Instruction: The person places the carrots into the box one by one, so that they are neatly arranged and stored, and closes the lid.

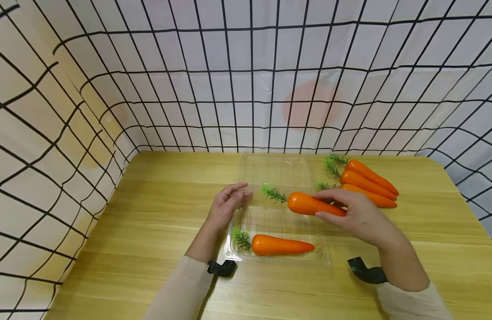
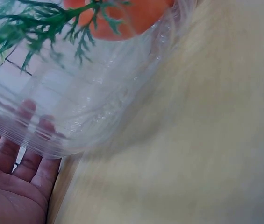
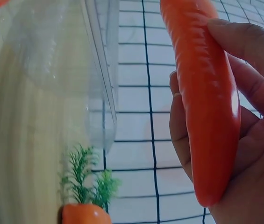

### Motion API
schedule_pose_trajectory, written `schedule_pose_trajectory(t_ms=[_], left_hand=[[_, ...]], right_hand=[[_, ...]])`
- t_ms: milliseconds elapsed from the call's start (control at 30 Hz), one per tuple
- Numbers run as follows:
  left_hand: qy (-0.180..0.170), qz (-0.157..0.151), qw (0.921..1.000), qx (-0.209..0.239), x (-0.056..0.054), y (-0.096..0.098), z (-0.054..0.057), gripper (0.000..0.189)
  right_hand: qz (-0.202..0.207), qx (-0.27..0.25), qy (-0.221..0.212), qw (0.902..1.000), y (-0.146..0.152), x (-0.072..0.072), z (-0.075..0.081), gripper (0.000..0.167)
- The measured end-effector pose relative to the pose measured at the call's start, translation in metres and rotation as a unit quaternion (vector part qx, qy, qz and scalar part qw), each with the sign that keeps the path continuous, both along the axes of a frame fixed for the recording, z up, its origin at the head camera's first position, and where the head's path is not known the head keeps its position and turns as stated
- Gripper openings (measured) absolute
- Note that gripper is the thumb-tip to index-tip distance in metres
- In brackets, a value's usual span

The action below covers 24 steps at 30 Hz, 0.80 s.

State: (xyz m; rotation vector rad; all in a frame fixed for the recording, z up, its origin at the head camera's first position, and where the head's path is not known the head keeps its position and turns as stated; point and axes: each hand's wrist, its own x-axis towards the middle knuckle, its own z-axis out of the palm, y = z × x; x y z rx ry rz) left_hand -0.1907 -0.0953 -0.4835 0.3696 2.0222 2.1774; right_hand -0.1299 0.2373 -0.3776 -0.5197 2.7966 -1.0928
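My right hand [image 1: 359,218] grips an orange carrot [image 1: 303,203] with a green leafy top, thumb on one side and fingers on the other. In the right wrist view the carrot's tapered end [image 3: 211,172] lies along the palm. The carrot is held above a clear plastic box [image 1: 326,255], whose lid [image 1: 275,166] lies folded back. Another carrot [image 1: 279,245] lies in the front part of the box, leaves to the left. My left hand [image 1: 226,205] is at the box's left side, its fingers [image 2: 29,163] extended and touching the clear wall.
Several carrots lie side by side at the back right of the wooden table [image 1: 158,222], among them the rearmost carrot [image 1: 371,175]. Behind the table rises a white cloth [image 1: 198,89] with a black grid, which also runs along both sides.
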Motion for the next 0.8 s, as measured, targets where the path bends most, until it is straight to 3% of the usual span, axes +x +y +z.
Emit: schedule_pose_trajectory(t_ms=[233,467,800], left_hand=[[-0.012,0.014,0.9998,-0.010,0.001,0.000,0.001,0.038],[-0.001,0.016,0.9993,-0.032,0.001,0.000,0.000,0.038],[0.011,0.003,0.9999,-0.012,0.001,0.000,0.001,0.039]], right_hand=[[0.033,0.003,0.009,0.9994,-0.014,0.002,-0.006,0.036],[0.056,0.019,0.020,0.9980,-0.025,0.001,-0.011,0.034],[0.080,0.019,0.004,0.9966,-0.035,0.000,-0.014,0.037]])
